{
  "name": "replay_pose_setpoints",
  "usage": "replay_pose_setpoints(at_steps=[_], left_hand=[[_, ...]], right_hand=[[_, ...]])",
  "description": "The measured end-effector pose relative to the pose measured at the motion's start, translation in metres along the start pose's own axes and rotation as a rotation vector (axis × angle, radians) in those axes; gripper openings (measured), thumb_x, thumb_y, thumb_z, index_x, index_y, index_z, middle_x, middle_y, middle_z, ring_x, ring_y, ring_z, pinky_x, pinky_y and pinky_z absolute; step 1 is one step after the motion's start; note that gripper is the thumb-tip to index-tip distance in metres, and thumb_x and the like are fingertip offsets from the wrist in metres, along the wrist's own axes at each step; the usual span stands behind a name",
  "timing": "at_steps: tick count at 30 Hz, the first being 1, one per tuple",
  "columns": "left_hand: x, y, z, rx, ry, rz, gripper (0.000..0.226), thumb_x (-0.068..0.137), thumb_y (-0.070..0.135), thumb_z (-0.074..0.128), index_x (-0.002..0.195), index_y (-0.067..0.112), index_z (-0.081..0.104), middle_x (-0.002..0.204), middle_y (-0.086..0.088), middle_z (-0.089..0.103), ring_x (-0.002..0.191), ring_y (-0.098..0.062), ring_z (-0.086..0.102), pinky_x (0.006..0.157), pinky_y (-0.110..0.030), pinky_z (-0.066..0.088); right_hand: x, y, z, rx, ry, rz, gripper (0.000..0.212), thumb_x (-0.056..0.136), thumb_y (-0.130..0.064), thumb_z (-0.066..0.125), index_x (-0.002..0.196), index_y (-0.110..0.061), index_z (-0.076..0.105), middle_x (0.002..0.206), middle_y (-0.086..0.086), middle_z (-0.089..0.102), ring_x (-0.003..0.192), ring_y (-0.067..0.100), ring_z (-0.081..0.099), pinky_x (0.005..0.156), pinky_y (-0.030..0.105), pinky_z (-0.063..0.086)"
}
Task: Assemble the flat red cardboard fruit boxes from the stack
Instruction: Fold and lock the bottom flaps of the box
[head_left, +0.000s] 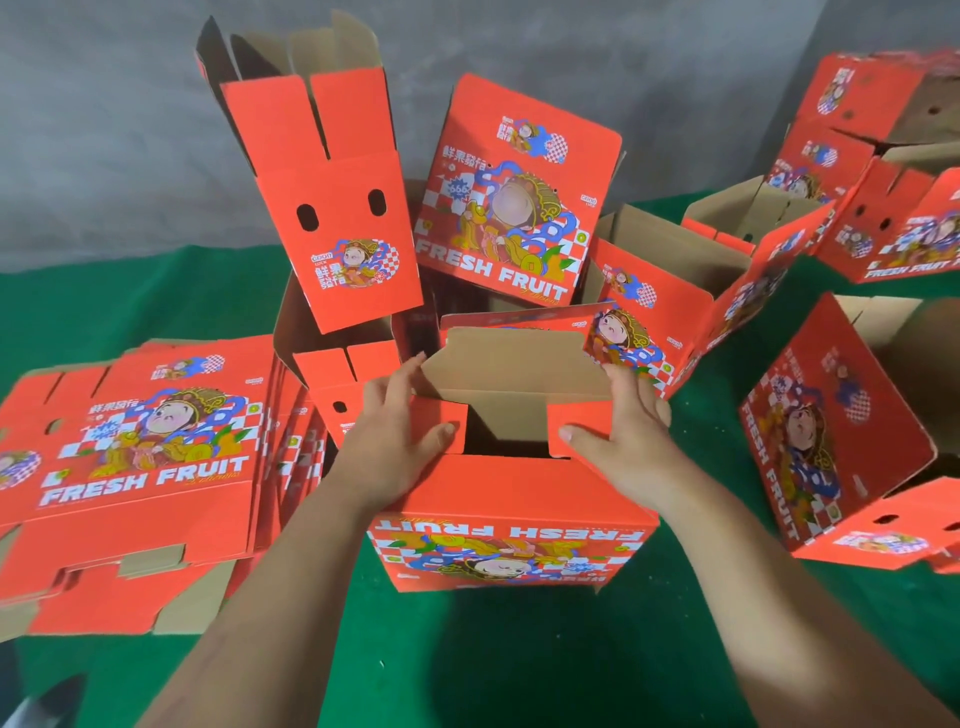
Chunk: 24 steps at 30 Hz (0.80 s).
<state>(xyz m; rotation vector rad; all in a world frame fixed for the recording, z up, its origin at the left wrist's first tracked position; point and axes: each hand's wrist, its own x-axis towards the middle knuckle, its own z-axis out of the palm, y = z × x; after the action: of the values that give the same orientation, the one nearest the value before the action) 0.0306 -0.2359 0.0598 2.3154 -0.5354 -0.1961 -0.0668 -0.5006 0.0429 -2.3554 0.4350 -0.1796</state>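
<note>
Red fruit box (511, 540) stands on the green bench (467, 654) directly in front of the person, print upside down to the camera, top open. Left hand (395, 441) grips the left red flap (441, 423), thumb on top; right hand (623, 431) grips the right red flap (579, 421) likewise, fingers behind the brown rear panel (514, 364). Flat stack (135, 467) lies at left; assembled boxes (519, 192) stand behind and at right.

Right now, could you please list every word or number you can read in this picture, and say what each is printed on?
"FRESH FRUIT": top blank of the flat stack.
"FRESH FRUIT": upright box at the back.
"666": same box, blue burst.
"FRESH FRUIT", upside down: box being folded.
"FRESH FRUIT", sideways: tipped box on the right.
Chinese characters and small logos: too blurred to read.
</note>
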Motion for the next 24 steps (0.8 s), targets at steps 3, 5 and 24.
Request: replay_pose_setpoints(at_steps=[3,5,24], left_hand=[[-0.003,0.003,-0.004,-0.551,0.006,-0.059,0.049,0.083,0.043,0.074,0.129,0.029,0.066,0.138,-0.007,0.056,0.13,-0.018,0.056,0.117,-0.043,0.04],[-0.004,0.001,-0.003,-0.851,0.024,-0.212,0.039,0.079,0.055,0.075,0.101,0.023,0.075,0.116,0.0,0.075,0.119,-0.017,0.066,0.105,-0.039,0.046],[-0.009,0.015,0.011,-0.747,0.176,-0.318,0.045,0.093,0.071,0.055,0.088,0.027,0.064,0.084,-0.003,0.063,0.081,-0.016,0.057,0.079,-0.041,0.052]], right_hand=[[-0.001,0.002,0.003,0.299,0.087,0.029,0.044,0.089,-0.059,0.057,0.132,-0.047,0.056,0.139,-0.015,0.047,0.143,0.013,0.029,0.117,0.038,0.027],[-0.001,0.0,0.004,0.574,0.102,0.116,0.047,0.087,-0.071,0.042,0.108,-0.044,0.074,0.127,-0.019,0.056,0.136,0.013,0.044,0.112,0.035,0.033],[0.003,0.011,-0.042,0.828,0.104,0.489,0.054,0.105,-0.053,0.051,0.149,-0.021,0.052,0.128,0.004,0.062,0.116,0.022,0.06,0.1,0.034,0.047]])
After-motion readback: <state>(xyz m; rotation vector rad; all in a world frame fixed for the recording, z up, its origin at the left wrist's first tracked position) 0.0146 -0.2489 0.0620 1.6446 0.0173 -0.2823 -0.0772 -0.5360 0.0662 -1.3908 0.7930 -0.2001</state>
